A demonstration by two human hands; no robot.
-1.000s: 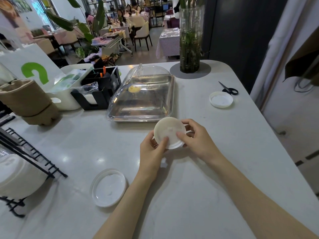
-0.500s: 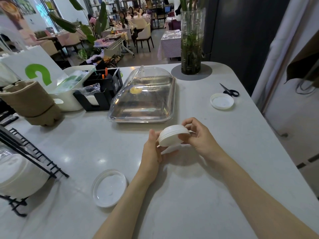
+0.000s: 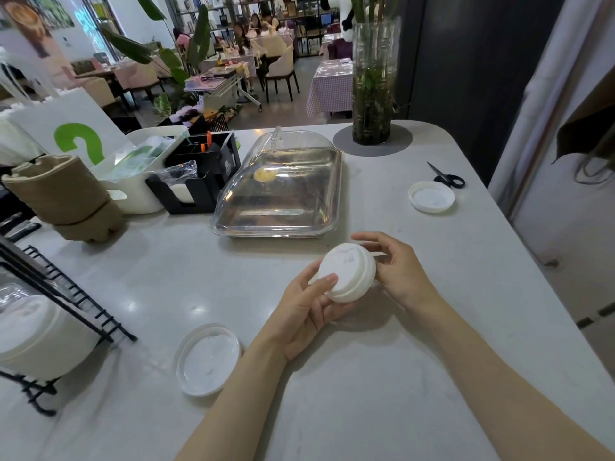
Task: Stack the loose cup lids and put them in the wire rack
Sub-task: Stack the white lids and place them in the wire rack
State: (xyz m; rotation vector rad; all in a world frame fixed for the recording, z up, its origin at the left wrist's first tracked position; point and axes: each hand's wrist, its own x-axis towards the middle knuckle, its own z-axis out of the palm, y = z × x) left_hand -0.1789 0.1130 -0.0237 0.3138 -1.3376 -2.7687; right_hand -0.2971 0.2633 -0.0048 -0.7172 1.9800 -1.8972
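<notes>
I log: white lid stack (image 3: 347, 274), black wire rack (image 3: 66, 294), black-handled scissors (image 3: 447, 177), checked purple tablecloth (image 3: 329, 86).

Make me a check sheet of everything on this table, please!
Surface: pale table, glossy.
Job's things: small stack of lids held up in both hands; one loose lid near the front; another lid by the scissors; wire rack at left, holding lids already.
Clutter: domed tray, black box, white tub, vase.
Grip: left hand and right hand both pinch the stack.
Cables: nothing seen.
Surroundings: cafe tables, seated people behind.
</notes>
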